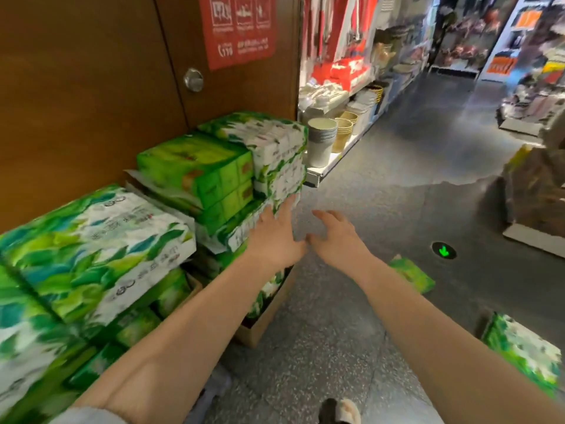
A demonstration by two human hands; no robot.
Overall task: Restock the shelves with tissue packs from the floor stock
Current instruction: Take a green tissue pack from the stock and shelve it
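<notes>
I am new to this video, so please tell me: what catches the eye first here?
The green and white tissue packs stacked at left against the brown door stand out most. At centre both hands reach forward: the left hand touches the stack, the right hand hovers open over the grey floor.

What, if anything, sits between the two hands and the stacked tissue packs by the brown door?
Nothing visible. The left hand already touches the end of a white-and-green tissue pack in the stack, fingers straight. The right hand hovers open beside it over bare floor, with only open air between it and the packs.
</notes>
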